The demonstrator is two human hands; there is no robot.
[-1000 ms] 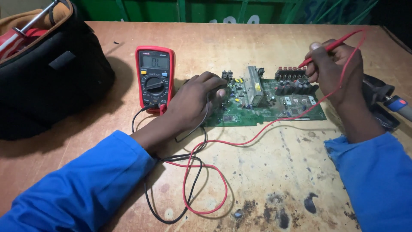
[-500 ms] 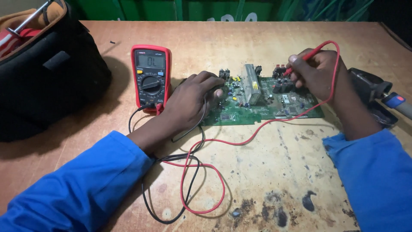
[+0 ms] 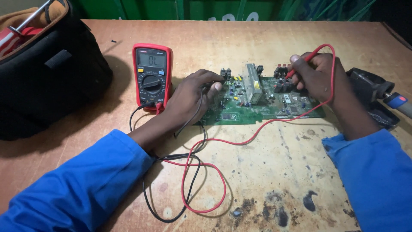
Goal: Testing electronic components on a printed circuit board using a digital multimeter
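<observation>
While both hands work over the board, the head view shows the following.

Circuit board: green, lying flat on the worn wooden bench, component side up so its parts can be reached from above; a metal heat sink stands near its middle.

Left hand: fingers drawn together on the black probe, which is mostly hidden beneath them; its tip appears to rest at the board's left end. The palm lies on the bench, likely for steadiness.

Right hand: pinched pen-fashion on the red probe, tip angled down among the dark components at the board's rear right.

Multimeter: red-cased, flat just left of the board, display facing the wearer so it can be read without shifting.

Leads: red lead and black lead loop slack across the bench front, clear of the board.

Surroundings: black tool bag far left; a dark tool with a blue-and-red handle at the right edge, untouched.
</observation>
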